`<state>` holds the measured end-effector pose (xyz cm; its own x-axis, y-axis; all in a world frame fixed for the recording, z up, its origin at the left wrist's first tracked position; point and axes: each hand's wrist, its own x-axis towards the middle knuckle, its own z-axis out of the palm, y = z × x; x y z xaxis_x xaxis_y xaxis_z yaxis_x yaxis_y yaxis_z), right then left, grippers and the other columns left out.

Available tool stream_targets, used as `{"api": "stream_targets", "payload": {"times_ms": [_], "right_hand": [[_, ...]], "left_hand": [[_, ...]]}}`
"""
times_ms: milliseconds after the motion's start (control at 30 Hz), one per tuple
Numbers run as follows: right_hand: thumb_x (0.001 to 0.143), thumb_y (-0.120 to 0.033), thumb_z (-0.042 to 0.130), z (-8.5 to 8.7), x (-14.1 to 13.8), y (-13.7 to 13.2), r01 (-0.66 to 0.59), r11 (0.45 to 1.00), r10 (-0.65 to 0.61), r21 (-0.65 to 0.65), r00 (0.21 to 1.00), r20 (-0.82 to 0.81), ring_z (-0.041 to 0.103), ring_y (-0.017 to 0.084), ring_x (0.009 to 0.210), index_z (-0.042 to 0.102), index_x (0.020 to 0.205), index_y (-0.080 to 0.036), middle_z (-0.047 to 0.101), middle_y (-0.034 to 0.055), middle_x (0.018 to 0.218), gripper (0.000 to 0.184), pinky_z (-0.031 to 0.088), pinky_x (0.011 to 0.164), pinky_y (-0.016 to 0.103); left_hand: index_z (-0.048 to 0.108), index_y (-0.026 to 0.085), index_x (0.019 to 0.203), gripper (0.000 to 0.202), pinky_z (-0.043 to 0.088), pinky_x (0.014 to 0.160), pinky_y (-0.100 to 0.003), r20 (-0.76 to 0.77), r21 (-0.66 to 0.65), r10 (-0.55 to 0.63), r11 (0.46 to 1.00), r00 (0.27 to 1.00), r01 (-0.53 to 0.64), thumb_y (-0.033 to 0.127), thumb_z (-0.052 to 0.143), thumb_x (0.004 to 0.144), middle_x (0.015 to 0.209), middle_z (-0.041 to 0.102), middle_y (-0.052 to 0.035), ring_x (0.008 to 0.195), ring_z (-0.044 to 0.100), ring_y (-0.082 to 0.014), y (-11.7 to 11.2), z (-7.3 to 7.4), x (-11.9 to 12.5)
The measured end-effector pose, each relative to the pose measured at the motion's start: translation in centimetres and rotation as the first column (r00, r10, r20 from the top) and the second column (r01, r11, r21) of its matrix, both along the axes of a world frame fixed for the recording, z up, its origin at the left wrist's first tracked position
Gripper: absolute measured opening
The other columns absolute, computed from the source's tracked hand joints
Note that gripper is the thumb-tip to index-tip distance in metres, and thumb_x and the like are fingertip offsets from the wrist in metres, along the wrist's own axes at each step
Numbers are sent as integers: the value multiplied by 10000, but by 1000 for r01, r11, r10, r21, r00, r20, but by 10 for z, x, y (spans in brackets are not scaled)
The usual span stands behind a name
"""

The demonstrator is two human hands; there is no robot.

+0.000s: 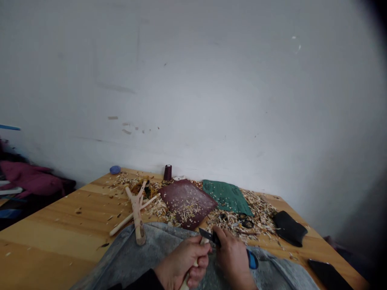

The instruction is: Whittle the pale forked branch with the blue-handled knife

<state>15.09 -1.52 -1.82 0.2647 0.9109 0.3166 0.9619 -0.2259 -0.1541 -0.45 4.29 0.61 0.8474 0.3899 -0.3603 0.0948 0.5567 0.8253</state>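
My left hand (pixel 181 266) grips a pale carved wooden stick (pixel 193 268) low over my lap. My right hand (pixel 232 257) holds a dark-bladed knife (pixel 206 235) with its blade against the upper end of the stick. A blue part (pixel 252 259) beyond my right hand looks like the knife's handle end, though my fingers hide most of it. A grey felt apron (pixel 130 257) covers my lap beneath both hands. On the table's near side, a forked pale wooden branch (pixel 137 213) lies left of my hands.
A wooden table (pixel 57 225) carries heaped wood shavings (pixel 260 213), a dark red leather pad (pixel 187 203), a green cloth (pixel 226 197), scissors (pixel 244 222), a black pouch (pixel 288 228), a black phone (pixel 329 276) and a dark spool (pixel 167 172). A white wall stands behind.
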Motion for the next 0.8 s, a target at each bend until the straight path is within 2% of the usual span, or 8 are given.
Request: {"api": "stream_targets", "payload": {"times_ms": [167, 300, 433, 567, 800], "right_hand": [[788, -42, 450, -2, 4, 1, -76, 997, 76, 5, 988, -135, 646, 143, 862, 629, 1086, -257, 703, 18, 988, 409, 395, 732, 196], [787, -72, 467, -2, 7, 0, -100, 995, 96, -25, 987, -133, 642, 155, 874, 633, 1087, -261, 703, 27, 987, 392, 397, 738, 203], [790, -45, 444, 5, 2, -4, -102, 994, 100, -48, 994, -50, 639, 159, 841, 633, 1105, -264, 697, 25, 925, 427, 390, 726, 215], [813, -37, 419, 11, -6, -7, -73, 993, 76, -97, 997, 33, 640, 174, 844, 634, 1107, -266, 690, 32, 940, 430, 393, 723, 237], [839, -62, 425, 10, -12, -5, -40, 986, 46, -163, 998, 33, 648, 187, 865, 603, 1162, -253, 686, 50, 977, 416, 412, 709, 244]], "left_hand": [[453, 236, 870, 177, 166, 278, -157, 34, -24, -21, 999, 999, 22, 366, 556, 809, 529, 373, 111, 305, 192, -33, -1, 2, -2], [405, 242, 833, 120, 174, 260, -160, -18, 10, -1, 1000, 1000, 1, 287, 513, 804, 534, 389, 108, 296, 202, -35, -5, 6, -1], [365, 246, 824, 102, 191, 259, -159, -81, 138, 95, 987, 992, -83, 284, 458, 846, 547, 410, 110, 295, 227, -35, -10, 3, 2], [355, 236, 802, 104, 207, 267, -163, -123, 299, 194, 942, 973, -150, 278, 418, 874, 542, 421, 116, 287, 248, -30, -15, -3, 4], [374, 225, 809, 91, 193, 281, -188, -163, 387, 213, 912, 963, -136, 251, 389, 895, 570, 408, 119, 276, 257, -23, -17, -3, 5]]}}
